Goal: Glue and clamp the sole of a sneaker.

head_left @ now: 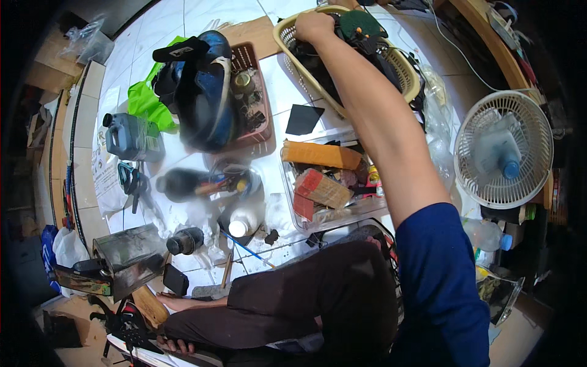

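Note:
My right arm stretches to the far side, and my right hand (314,28) is closed at the left rim of a cream plastic basket (293,64). Its fingers curl down among dark items, so what they grip is hidden. Beside it in the basket lies a dark green round piece (359,24). At the lower left, the fingertips of my left hand (177,346) show curled beside my trouser leg. What they close on is not clear. Next to them are a black clamp-like tool (125,315) and a wooden piece (150,307).
A clear tray (299,227) holds an orange block (321,155) and a red-and-tan block (324,188). A blue-black shoe (211,92) rests on a pink basket (263,131). A grey jug (125,137), scissors (129,180), white bottle (243,221) and white round basket (468,177) stand around.

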{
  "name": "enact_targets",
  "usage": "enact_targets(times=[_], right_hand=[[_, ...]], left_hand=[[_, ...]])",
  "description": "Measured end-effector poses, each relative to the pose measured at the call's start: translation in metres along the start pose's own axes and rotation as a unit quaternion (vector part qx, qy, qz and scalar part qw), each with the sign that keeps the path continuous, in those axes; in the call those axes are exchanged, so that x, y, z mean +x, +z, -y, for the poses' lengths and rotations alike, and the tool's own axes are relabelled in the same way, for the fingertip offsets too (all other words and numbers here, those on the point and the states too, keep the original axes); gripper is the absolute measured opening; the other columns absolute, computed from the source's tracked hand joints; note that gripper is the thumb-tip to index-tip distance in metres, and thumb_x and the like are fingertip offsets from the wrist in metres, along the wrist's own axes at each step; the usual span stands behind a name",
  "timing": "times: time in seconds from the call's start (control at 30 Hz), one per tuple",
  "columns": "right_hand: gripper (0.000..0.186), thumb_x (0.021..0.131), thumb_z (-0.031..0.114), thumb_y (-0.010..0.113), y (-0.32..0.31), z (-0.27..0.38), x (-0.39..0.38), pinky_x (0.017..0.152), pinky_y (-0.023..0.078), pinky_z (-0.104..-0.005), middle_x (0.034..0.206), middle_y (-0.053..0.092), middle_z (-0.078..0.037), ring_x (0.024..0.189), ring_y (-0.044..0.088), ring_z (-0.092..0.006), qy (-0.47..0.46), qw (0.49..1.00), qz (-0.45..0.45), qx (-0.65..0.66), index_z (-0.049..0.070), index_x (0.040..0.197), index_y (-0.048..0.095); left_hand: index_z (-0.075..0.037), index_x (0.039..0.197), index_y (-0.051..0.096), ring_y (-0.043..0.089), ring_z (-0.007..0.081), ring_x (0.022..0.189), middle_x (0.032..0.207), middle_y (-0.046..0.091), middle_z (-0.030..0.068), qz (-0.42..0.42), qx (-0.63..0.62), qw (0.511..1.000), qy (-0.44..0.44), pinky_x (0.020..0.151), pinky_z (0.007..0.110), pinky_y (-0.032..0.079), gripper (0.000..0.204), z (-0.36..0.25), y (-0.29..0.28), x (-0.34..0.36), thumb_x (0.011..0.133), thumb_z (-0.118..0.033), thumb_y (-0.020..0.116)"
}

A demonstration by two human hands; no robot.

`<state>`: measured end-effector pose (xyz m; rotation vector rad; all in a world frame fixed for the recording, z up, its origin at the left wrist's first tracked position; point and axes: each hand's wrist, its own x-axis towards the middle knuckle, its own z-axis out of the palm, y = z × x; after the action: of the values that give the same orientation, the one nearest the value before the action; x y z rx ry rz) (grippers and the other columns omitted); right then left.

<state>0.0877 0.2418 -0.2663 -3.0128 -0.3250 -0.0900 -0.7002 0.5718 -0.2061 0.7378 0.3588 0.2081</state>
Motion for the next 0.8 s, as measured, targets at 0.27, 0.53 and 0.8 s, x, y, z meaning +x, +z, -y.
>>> enact_targets(times=[0.27, 0.53, 0.8], right_hand=[[0.027, 0.089, 0.028, 0.066, -0.034, -0.03, -0.014, 0.072, 0.052, -0.0467, 0.086, 0.07, -0.024, 0.081, 0.069, -0.0377, -0.077, 0.907, -0.341, 0.236, 0.003, 0.094, 0.075], [0.024, 0.094, 0.032, 0.069, -0.135, -0.046, -0.054, 0.067, 0.055, -0.0281, 0.083, 0.075, -0.007, 0.075, 0.073, -0.0138, -0.159, 0.811, -0.354, 0.438, 0.015, 0.11, 0.075], [0.031, 0.105, 0.026, 0.053, -0.219, -0.045, -0.119, 0.085, 0.059, -0.0316, 0.113, 0.069, -0.013, 0.094, 0.072, -0.0202, -0.205, 0.673, -0.258, 0.663, -0.001, 0.115, 0.063]], left_hand=[[-0.012, 0.142, 0.032, 0.055, 0.0337, 0.099, 0.121, 0.056, 0.0139, 0.045, -0.007, 0.999, 0.018, 0.084, 0.055, 0.04, 0.08, 0.008, 0.011, -0.013, 0.083, -0.042, 0.077], [-0.01, 0.14, 0.035, 0.057, 0.0304, 0.094, 0.117, 0.057, 0.0148, 0.054, -0.011, 0.992, 0.109, 0.082, 0.05, 0.043, 0.071, 0.023, 0.03, -0.023, 0.089, -0.047, 0.069], [-0.014, 0.132, 0.043, 0.053, 0.0241, 0.088, 0.111, 0.06, 0.0079, 0.005, -0.048, 0.987, 0.151, 0.081, 0.044, 0.044, 0.066, 0.04, 0.04, -0.024, 0.085, -0.048, 0.073]])
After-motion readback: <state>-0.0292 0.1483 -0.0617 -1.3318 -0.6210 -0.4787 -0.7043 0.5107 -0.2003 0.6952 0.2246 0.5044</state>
